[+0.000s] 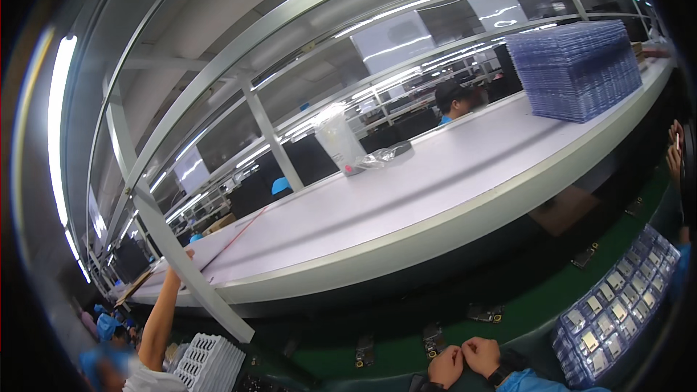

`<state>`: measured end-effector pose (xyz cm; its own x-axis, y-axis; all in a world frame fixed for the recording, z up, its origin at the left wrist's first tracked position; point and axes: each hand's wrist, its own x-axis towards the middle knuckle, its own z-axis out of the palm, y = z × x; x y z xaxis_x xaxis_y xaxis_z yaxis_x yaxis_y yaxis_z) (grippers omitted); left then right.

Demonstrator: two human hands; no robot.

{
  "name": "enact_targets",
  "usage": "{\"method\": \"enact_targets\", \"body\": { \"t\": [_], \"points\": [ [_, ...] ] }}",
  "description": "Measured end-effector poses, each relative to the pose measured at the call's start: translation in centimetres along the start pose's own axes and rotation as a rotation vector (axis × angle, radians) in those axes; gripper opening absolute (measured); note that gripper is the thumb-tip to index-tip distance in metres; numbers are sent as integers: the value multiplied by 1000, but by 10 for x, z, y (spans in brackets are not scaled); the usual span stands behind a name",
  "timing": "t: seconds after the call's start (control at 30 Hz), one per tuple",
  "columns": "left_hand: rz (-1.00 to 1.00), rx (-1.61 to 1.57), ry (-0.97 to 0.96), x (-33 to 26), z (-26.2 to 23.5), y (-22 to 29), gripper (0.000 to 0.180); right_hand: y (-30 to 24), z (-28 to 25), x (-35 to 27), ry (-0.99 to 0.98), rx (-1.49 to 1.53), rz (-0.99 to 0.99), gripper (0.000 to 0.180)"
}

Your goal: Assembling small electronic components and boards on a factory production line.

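My left hand and my right hand are close together at the bottom edge, over the near side of a green work surface. Both have their fingers curled and pinched, tips facing each other. Whatever lies between the fingertips, if anything, is too small or hidden to make out. Just beyond my left hand lies a small circuit board. A second circuit board rests past my right hand, and a third board is farther left. To the right, a clear plastic tray holds several silvery square parts in its pockets.
A long white shelf runs above the green surface, bearing a tall stack of clear bluish trays and a plastic bag. A metal post stands left, near a co-worker's raised arm and stacked white trays. Another person's hands show far right.
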<state>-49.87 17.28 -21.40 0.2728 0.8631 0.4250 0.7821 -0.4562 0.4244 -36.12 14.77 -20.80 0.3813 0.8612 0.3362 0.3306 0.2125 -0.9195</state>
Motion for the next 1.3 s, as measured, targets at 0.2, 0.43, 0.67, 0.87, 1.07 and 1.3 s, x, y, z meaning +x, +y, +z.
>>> {"method": "enact_targets", "body": {
  "t": [0.2, 0.43, 0.67, 0.87, 1.07, 1.3],
  "points": [
    [-74, -187, -83, 3, -22, 14, 20, -22, -17, -19, -6, 55, 41, 20],
    [-166, -268, -125, 2, -12, 9, 23, -67, -83, -96, -255, 266, 81, 26],
    [-167, -516, -73, 6, -15, -10, 23, -161, -244, -88, -445, 277, -238, 22],
    [-111, -383, -136, 12, -15, -2, 18, -131, -340, -74, -153, -495, -264, 17],
    [-204, -513, -140, 4, -2, -10, 18, -104, -357, -44, -441, -617, -264, 30],
    [-208, -599, -101, 0, -5, 4, 17, -106, -348, -13, -673, -621, -212, 31]
  ]
}}
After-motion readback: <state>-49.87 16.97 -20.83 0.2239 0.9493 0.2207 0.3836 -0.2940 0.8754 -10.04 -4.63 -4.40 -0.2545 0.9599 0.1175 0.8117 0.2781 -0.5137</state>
